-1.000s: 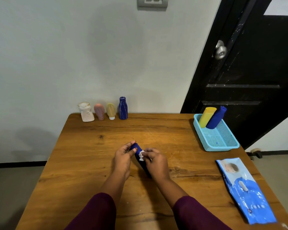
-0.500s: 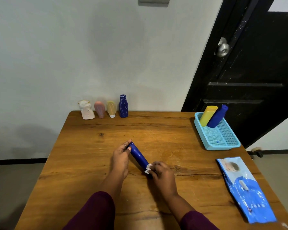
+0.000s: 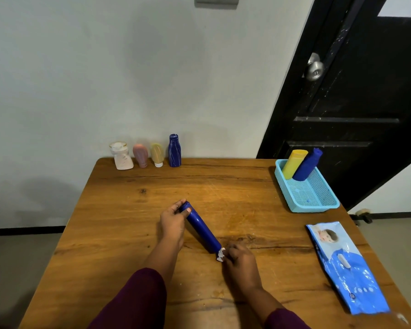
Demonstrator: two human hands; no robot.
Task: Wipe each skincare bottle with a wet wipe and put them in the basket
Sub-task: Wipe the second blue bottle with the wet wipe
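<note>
Right hand (image 3: pixel 241 260) has drawn the wet wipe (image 3: pixel 221 255) down the blue tube (image 3: pixel 201 227) to its near end (head view, the only one); curled fingers pinch the wipe. Left hand (image 3: pixel 172 223) grips the far end, and the tube lies on the bench (image 3: pixel 128 233) between the hands.

Judgement: full-length stroke done, basket step close.

Count:
- 1 tube in hand.
- 4 bottles (image 3: pixel 175 151) well beyond the left hand.
- 2 bottles in 1 basket (image 3: pixel 318 206), beyond and right of the right hand.
- 1 wipe pack (image 3: pixel 344 264), right of the right hand.
</note>
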